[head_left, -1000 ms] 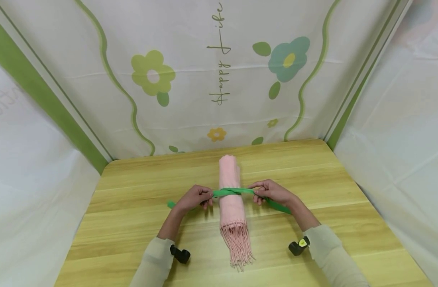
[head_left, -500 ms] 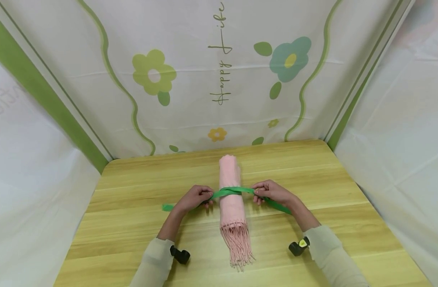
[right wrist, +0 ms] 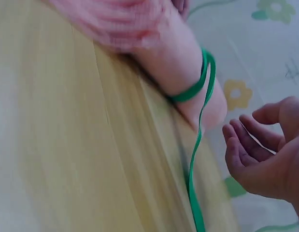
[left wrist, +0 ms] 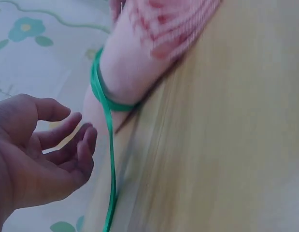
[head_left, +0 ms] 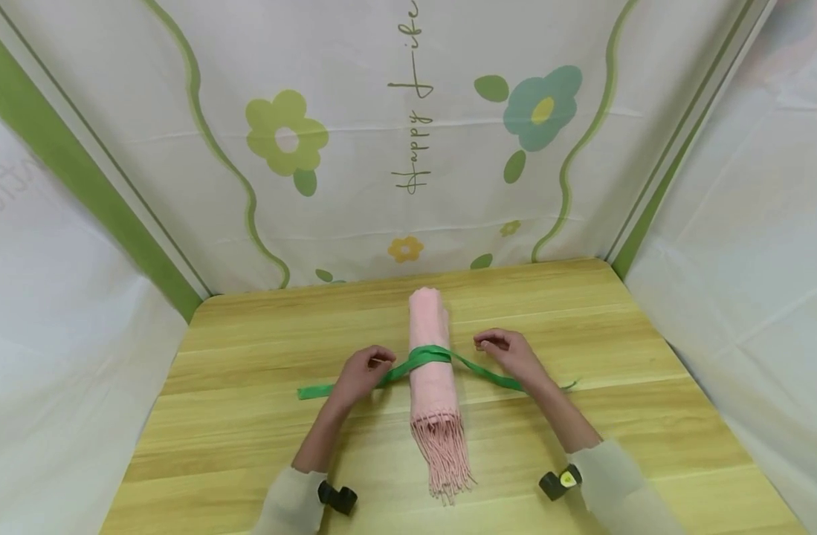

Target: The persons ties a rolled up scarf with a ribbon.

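Observation:
A rolled pink scarf [head_left: 433, 390] lies lengthwise on the wooden table, its fringe [head_left: 446, 461] toward the person. Round its middle goes a green ribbon [head_left: 430, 355], crossed over on top, with one tail running out to each side. My left hand [head_left: 364, 371] hovers over the left tail, fingers loosely bent and holding nothing; in the left wrist view the ribbon [left wrist: 112, 164] hangs apart from the fingertips. To the right of the scarf, my right hand [head_left: 511, 354] is likewise free, thumb and fingers parted, with the ribbon [right wrist: 193, 179] clear of it in the right wrist view.
The wooden table [head_left: 247, 446] has rounded far corners. Behind it stands a white cloth backdrop [head_left: 354, 208] printed with flowers and lettering, and white cloth also closes both sides. A small black camera [head_left: 337, 498] sits on the left wrist, another black camera [head_left: 558, 481] on the right.
Both hands have let go of the green ribbon's tails, which have sunk toward the table. The right hand has lifted slightly away. The scarf has stayed in place.

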`<move>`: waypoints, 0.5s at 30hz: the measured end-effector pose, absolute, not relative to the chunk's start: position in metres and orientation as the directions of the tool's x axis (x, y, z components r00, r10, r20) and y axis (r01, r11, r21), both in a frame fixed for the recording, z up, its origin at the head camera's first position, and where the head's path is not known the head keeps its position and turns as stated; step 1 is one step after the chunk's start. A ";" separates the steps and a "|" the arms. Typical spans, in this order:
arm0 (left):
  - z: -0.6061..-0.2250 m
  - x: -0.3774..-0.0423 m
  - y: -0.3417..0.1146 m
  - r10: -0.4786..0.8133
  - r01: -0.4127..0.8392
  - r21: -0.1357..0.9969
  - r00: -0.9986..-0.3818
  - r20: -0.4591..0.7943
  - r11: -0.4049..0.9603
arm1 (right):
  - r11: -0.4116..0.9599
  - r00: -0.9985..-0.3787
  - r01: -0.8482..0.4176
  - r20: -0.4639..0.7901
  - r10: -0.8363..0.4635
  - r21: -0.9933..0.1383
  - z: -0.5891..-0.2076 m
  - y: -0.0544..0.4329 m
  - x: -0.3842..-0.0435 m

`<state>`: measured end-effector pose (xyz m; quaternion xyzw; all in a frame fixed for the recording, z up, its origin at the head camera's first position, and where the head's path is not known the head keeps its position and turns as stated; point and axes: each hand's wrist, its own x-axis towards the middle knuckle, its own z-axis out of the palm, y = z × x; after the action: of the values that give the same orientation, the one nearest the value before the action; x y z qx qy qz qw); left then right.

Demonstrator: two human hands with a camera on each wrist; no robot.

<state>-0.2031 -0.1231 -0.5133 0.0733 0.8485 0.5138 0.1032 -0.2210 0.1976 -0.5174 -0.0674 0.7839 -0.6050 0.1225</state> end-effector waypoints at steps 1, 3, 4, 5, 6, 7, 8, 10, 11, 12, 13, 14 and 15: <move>-0.512 -0.199 -0.122 0.238 -0.010 0.905 -0.964 -0.122 0.426 | 0.220 -0.963 0.070 -0.124 -0.240 -0.973 -0.514 0.194 -0.215; -0.511 -0.190 -0.121 0.292 -0.080 0.938 -0.938 -0.185 0.339 | 0.143 -0.949 0.140 -0.174 -0.261 -0.980 -0.508 0.187 -0.204; -0.512 -0.187 -0.121 0.334 -0.115 0.949 -0.918 -0.215 0.294 | 0.107 -0.937 0.177 -0.201 -0.287 -0.978 -0.506 0.183 -0.198; -0.514 -0.183 -0.120 0.369 -0.162 0.955 -0.896 -0.248 0.249 | 0.074 -0.920 0.220 -0.232 -0.314 -0.973 -0.506 0.179 -0.193; -0.516 -0.180 -0.118 0.396 -0.222 0.953 -0.872 -0.288 0.205 | 0.045 -0.902 0.269 -0.268 -0.338 -0.962 -0.507 0.175 -0.189; -0.520 -0.177 -0.117 0.414 -0.270 0.947 -0.852 -0.319 0.174 | 0.012 -0.882 0.320 -0.303 -0.360 -0.947 -0.508 0.172 -0.185; -0.523 -0.174 -0.115 0.422 -0.312 0.939 -0.839 -0.344 0.145 | -0.026 -0.865 0.367 -0.331 -0.376 -0.930 -0.510 0.169 -0.182; -0.532 -0.171 -0.110 0.413 -0.393 0.917 -0.826 -0.383 0.064 | -0.123 -0.842 0.444 -0.366 -0.395 -0.888 -0.516 0.163 -0.178; -0.535 -0.169 -0.107 0.396 -0.435 0.901 -0.826 -0.401 0.005 | -0.178 -0.833 0.479 -0.381 -0.400 -0.860 -0.518 0.160 -0.176; -0.538 -0.168 -0.104 0.382 -0.464 0.884 -0.828 -0.411 -0.055 | -0.236 -0.828 0.507 -0.391 -0.402 -0.829 -0.521 0.158 -0.176; -0.540 -0.168 -0.101 0.371 -0.483 0.868 -0.832 -0.413 -0.118 | -0.292 -0.826 0.522 -0.391 -0.406 -0.801 -0.522 0.155 -0.175; -0.542 -0.168 -0.098 0.361 -0.499 0.847 -0.836 -0.413 -0.186 | -0.350 -0.829 0.532 -0.392 -0.399 -0.771 -0.524 0.152 -0.175; -0.543 -0.169 -0.095 0.349 -0.508 0.824 -0.841 -0.412 -0.251 | -0.404 -0.836 0.535 -0.396 -0.379 -0.742 -0.525 0.149 -0.176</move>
<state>-0.1690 -0.0950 -0.5430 -0.0724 0.5479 0.7877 0.2721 -0.1762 0.1486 -0.5247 0.0824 0.4723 -0.8337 0.2739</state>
